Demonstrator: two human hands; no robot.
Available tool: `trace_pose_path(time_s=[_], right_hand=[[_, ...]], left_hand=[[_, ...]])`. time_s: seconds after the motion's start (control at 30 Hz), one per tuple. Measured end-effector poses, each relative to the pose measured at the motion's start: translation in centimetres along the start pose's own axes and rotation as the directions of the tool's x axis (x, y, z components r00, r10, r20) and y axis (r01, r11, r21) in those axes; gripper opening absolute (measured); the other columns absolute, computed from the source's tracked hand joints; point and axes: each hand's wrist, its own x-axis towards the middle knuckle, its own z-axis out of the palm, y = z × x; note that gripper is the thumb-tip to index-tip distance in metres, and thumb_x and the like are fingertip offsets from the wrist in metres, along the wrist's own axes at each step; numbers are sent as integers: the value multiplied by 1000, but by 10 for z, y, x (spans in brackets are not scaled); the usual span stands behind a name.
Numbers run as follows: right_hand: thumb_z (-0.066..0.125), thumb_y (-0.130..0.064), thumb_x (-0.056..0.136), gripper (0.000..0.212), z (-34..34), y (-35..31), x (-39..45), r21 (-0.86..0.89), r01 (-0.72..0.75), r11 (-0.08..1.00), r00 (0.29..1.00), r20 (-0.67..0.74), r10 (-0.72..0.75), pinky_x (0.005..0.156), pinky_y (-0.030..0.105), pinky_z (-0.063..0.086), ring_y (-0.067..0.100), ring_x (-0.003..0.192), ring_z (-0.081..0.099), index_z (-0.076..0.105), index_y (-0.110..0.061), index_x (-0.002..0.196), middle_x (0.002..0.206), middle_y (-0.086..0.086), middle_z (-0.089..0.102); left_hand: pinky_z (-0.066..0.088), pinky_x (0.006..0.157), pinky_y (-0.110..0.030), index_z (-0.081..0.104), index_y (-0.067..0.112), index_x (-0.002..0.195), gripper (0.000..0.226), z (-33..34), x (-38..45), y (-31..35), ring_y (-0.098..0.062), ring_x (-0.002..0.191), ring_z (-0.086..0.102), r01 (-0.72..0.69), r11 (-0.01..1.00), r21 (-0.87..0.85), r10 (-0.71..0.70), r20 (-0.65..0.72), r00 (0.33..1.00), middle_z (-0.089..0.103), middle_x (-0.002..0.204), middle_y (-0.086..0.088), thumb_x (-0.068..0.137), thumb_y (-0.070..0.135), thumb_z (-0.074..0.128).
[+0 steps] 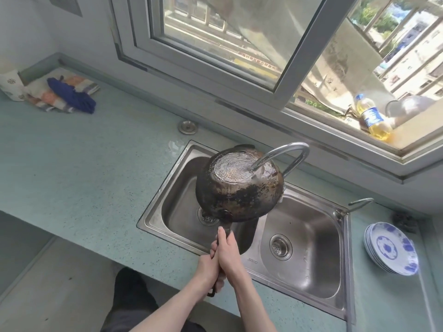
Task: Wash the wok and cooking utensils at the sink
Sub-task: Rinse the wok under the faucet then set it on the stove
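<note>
The wok [237, 190] is held upside down over the left basin of the steel double sink [345, 248], its scorched black underside facing up. Water from the curved faucet [285, 152] runs onto the wok's flat base. Its dark handle points toward me. Both hands grip that handle: my left hand [208, 262] lower on it, my right hand [229, 254] wrapped above and over it, thumb stretched toward the wok. No other utensils show in the sink.
A stack of blue-and-white plates [390, 251] sits right of the sink beside a dark scrubber [405, 221]. Folded cloths [64, 93] lie at the counter's far left. An oil bottle [371, 117] and a metal lid [407, 109] rest on the windowsill. A second small tap [359, 202] stands behind the right basin.
</note>
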Motion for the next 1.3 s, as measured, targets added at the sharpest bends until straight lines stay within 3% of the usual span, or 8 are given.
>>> trace_pose_path(time_s=[0.27, 0.73, 1.3], right_hand=[[43, -42, 108, 31, -16, 1, 4, 12, -45, 999, 998, -32, 45, 55, 30, 41, 15, 54, 40, 40, -14, 94, 64, -2, 43], [42, -40, 109, 29, -22, -11, 13, 37, -100, 994, 994, 56, 98, 55, 29, 42, 15, 54, 42, 38, -14, 98, 65, 0, 44], [40, -38, 110, 28, -4, -12, 14, 56, -93, 994, 995, 28, 92, 51, 25, 44, 16, 55, 43, 39, -12, 100, 68, 3, 44]], left_hand=[[32, 42, -26, 58, 5, 76, 54, 16, 7, -5, -20, 39, 44, 28, 999, -20, -27, 48, 998, 52, 51, -10, 104, 49, 45], [34, 39, -25, 56, 5, 75, 56, 20, 19, -1, -21, 37, 45, 15, 1000, -22, -15, 2, 1000, 52, 53, -10, 104, 51, 44], [32, 40, -25, 51, 8, 69, 56, 2, 24, 2, -20, 36, 42, 23, 999, -22, -23, 2, 1000, 49, 49, -8, 102, 54, 46]])
